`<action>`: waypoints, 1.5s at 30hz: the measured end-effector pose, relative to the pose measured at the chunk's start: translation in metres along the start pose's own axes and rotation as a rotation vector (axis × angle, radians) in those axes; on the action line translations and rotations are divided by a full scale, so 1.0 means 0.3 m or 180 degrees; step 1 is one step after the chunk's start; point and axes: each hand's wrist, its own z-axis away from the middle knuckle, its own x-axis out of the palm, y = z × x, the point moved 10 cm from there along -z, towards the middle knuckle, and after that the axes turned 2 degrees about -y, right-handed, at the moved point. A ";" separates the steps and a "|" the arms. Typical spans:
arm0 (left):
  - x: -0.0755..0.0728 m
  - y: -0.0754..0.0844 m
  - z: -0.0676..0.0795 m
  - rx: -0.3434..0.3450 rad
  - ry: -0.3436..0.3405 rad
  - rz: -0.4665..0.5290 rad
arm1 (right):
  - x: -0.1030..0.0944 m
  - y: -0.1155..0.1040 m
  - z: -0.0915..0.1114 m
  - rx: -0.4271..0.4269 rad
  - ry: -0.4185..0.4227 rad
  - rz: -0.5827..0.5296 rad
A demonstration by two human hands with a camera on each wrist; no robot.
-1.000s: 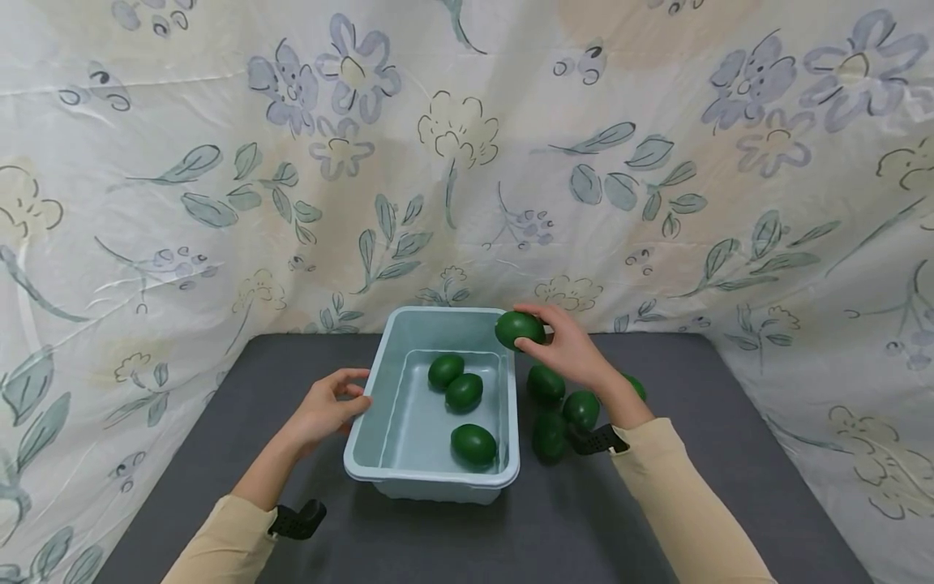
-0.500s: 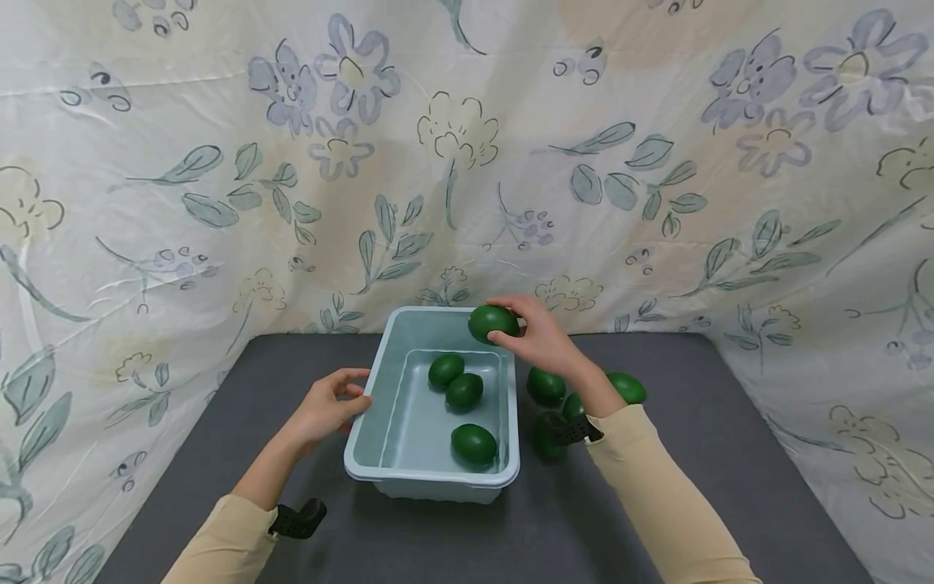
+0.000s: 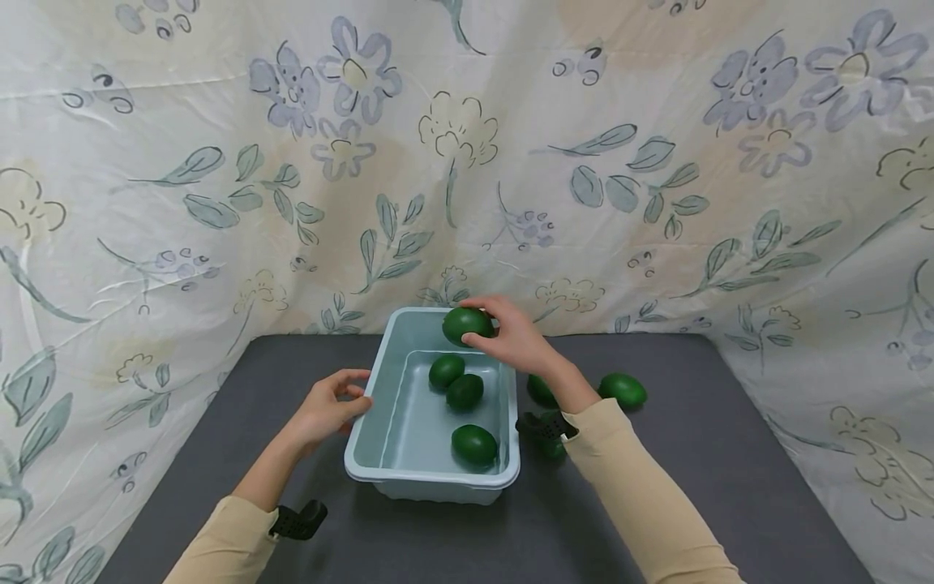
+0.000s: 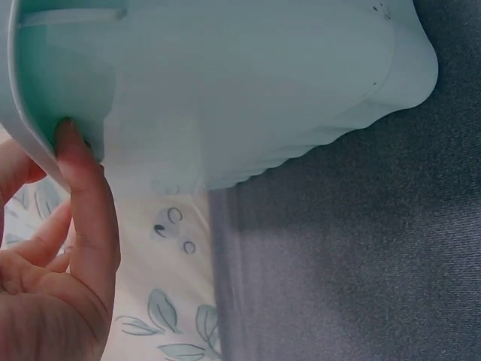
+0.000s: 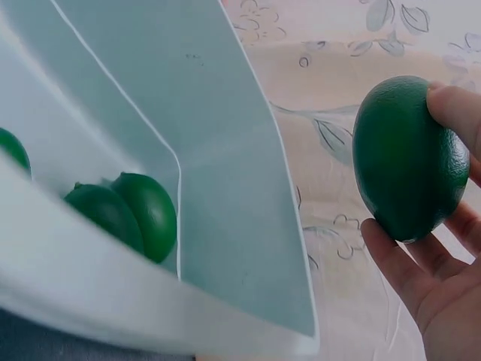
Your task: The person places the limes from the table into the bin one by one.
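My right hand [image 3: 511,341] pinches a large green lime [image 3: 463,325] between thumb and fingers, above the far end of a pale blue-green plastic bin [image 3: 430,474]. In the right wrist view the held lime [image 5: 406,158] looks smooth and oval, apart from the bin's wall. Inside the bin lie 3 more: two touching limes [image 3: 446,371] near the middle and a single lime [image 3: 474,446] near the front right. My left hand [image 3: 328,410] grips the bin's left rim; in the left wrist view the thumb [image 4: 90,203] laps over the rim onto the inner wall.
Right of the bin, several green limes rest on the dark grey table [image 3: 657,503]. One lime [image 3: 623,391] shows whole; others, such as a lime [image 3: 541,392], are partly hidden under the right forearm. A floral cloth [image 3: 467,203] hangs behind and at both sides.
My right hand has carried the lime leftward, from over the bin's right rim to above its far end. The left hand and the bin have stayed in place.
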 end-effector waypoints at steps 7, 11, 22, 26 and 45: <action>0.000 0.002 0.000 -0.0001 0.0020 -0.0039 | 0.039 -0.019 -0.018 -0.0016 -0.0073 0.0005; 0.000 0.004 0.000 0.0003 0.0017 -0.0035 | 0.064 -0.018 -0.028 0.0016 -0.0147 0.0015; -0.002 0.002 0.000 -0.0013 0.0026 -0.0065 | 0.130 -0.040 -0.055 -0.0054 -0.0292 0.0081; -0.003 0.002 0.000 -0.0006 0.0032 -0.0097 | 0.149 -0.051 -0.062 -0.0043 -0.0342 0.0121; -0.002 0.001 0.000 -0.0032 -0.0008 -0.0033 | 0.158 -0.026 -0.057 -0.0010 -0.0415 0.0133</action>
